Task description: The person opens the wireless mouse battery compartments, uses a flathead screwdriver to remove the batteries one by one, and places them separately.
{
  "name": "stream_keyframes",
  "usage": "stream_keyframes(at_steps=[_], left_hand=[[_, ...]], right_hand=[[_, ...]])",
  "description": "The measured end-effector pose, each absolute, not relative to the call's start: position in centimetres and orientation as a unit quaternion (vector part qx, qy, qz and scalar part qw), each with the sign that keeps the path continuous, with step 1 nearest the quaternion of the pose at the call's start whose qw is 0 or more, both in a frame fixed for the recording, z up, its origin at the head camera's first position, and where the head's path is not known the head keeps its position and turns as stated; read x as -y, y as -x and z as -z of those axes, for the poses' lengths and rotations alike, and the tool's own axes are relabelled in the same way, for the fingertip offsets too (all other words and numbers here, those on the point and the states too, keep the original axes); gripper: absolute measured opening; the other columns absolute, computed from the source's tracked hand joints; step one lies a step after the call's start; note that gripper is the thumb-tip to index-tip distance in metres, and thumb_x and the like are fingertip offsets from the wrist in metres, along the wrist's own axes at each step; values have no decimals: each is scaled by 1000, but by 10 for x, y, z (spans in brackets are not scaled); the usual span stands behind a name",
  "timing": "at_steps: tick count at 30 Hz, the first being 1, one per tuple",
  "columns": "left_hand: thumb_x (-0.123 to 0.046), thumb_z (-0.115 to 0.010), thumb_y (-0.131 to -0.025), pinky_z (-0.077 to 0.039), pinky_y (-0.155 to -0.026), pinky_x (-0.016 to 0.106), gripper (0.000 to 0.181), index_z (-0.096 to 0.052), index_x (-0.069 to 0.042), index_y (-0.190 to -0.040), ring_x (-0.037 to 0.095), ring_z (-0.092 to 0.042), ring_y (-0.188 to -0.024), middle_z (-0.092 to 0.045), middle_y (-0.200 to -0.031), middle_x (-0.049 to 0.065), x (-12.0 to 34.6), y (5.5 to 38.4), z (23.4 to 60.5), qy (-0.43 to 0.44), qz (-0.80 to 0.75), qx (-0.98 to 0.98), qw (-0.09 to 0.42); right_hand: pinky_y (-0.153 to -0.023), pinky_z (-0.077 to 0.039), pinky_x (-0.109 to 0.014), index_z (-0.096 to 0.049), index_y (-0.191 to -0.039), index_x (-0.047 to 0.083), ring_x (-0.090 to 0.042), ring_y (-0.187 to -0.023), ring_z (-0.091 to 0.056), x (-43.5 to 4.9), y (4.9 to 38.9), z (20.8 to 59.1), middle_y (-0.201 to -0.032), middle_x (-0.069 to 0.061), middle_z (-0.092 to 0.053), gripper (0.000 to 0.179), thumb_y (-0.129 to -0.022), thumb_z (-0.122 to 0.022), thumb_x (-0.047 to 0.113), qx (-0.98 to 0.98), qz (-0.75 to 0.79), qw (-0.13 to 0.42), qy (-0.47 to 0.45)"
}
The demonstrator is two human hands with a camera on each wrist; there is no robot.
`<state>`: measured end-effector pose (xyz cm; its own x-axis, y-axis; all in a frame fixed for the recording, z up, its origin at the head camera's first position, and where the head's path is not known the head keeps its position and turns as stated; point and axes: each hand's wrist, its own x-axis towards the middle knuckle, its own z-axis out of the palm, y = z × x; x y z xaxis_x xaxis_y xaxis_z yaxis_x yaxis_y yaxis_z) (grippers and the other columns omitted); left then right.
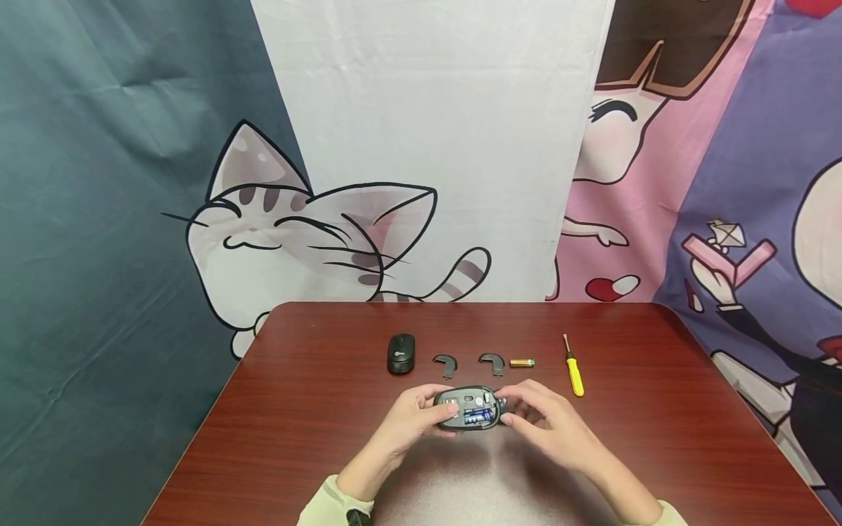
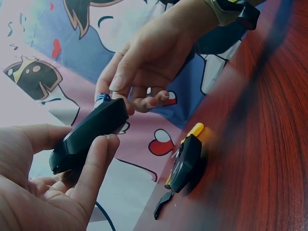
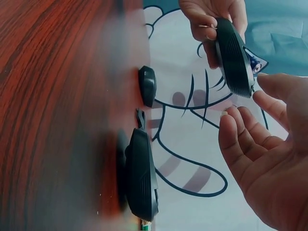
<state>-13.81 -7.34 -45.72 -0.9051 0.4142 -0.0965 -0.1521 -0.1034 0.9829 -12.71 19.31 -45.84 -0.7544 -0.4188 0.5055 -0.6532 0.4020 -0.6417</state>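
My left hand [image 1: 421,413] grips a black computer mouse [image 1: 468,398] with its underside turned up. The battery compartment is uncovered and a blue battery [image 1: 478,416] lies in it. My right hand [image 1: 546,420] is at the mouse's right end, its thumb and index finger at the edge by the compartment and its other fingers loosely bent. In the right wrist view, the thumb and index tips stand slightly apart at the end of the held mouse [image 3: 233,60]. Any small part between them is too small to make out.
Another black mouse [image 1: 401,354] stands at the back left. Two curved dark covers [image 1: 447,364], a battery [image 1: 522,363] and a yellow-handled screwdriver [image 1: 574,374] lie to its right. A further mouse [image 3: 139,178] shows near the table in the right wrist view.
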Motion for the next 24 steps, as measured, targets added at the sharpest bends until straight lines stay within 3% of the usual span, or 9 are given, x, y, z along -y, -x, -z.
stream_keyframes(at_steps=[15, 24], left_hand=[[-9, -70, -93, -64, -81, 46, 43, -58, 12, -129, 14, -72, -80, -74, -104, 17, 74, 138, 457, -102, -735, -643, 191], [-11, -70, -94, -60, -85, 55, 43, -58, 11, -129, 13, -72, -79, -74, -103, 16, 74, 137, 457, -101, -728, -652, 188]], right_hand=[[-56, -53, -19, -69, -118, 21, -4, -74, -57, -186, 124, 459, -97, 3, -63, 36, -86, -80, 7, 816, -445, 140, -342], [-57, -54, -18, -70, -117, 25, -2, -76, -55, -182, 124, 462, -96, 8, -61, 36, -87, -80, 9, 820, -434, 138, -347]])
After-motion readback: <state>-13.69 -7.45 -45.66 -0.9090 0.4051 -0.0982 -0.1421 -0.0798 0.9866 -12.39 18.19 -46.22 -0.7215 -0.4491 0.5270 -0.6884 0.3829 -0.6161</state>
